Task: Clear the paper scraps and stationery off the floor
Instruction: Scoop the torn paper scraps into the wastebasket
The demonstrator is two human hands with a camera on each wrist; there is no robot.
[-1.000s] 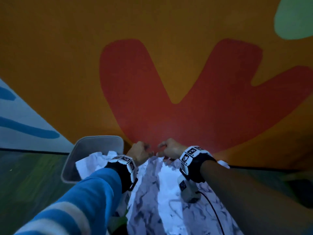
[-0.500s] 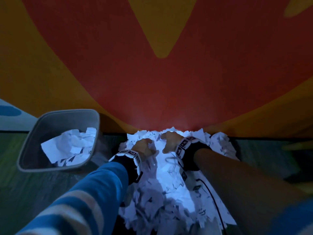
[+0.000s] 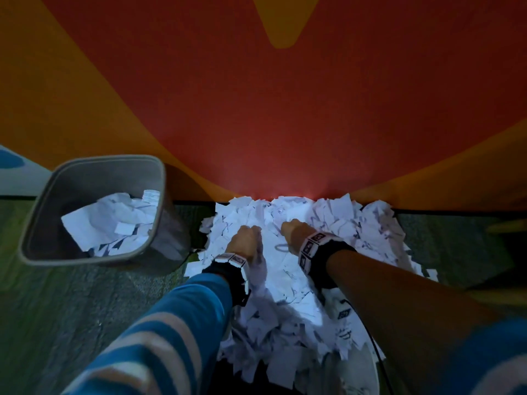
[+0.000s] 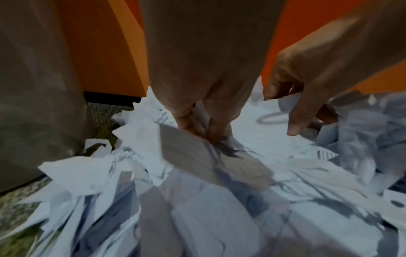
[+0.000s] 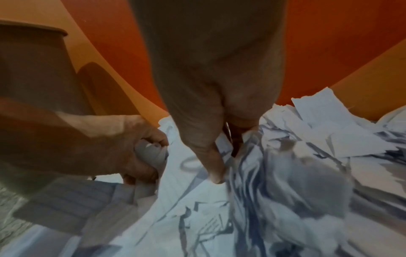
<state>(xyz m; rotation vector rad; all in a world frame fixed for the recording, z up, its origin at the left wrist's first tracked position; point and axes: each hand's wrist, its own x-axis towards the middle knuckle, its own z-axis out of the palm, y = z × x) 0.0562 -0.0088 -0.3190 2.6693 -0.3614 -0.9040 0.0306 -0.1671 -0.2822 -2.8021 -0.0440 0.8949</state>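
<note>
1. Spillage is the main risk: the paper scraps lie in a loose, deep heap of small torn pieces, so a two-handed lift would likely shed bits from the edges of the bundle
2. Both hands are dug into the top of the heap near the wall; the left hand has its fingers curled round a wad of paper, and the right hand pinches scraps between thumb and bent fingers
3. A thin grey loop, perhaps a rubber band or a clip, lies on the paper between the hands; it could be scooped up unnoticed and binned with the scraps, or slip down out of sight. No other stationery can be told apart in the heap
4. The grey bin stands just beside the heap on the person's left, already part-filled with crumpled sheets; a big armful may overhang its rim and fall outside
5. A black cable runs by the right forearm over the paper and could snag or drag pieces
6. The floor is dark mottled carpet, which would likely cling to tiny fragments
7. Behind it rises an orange wall with a large red shape, met by a dark skirting line; the light is dim and the wrist views are blurred
</note>
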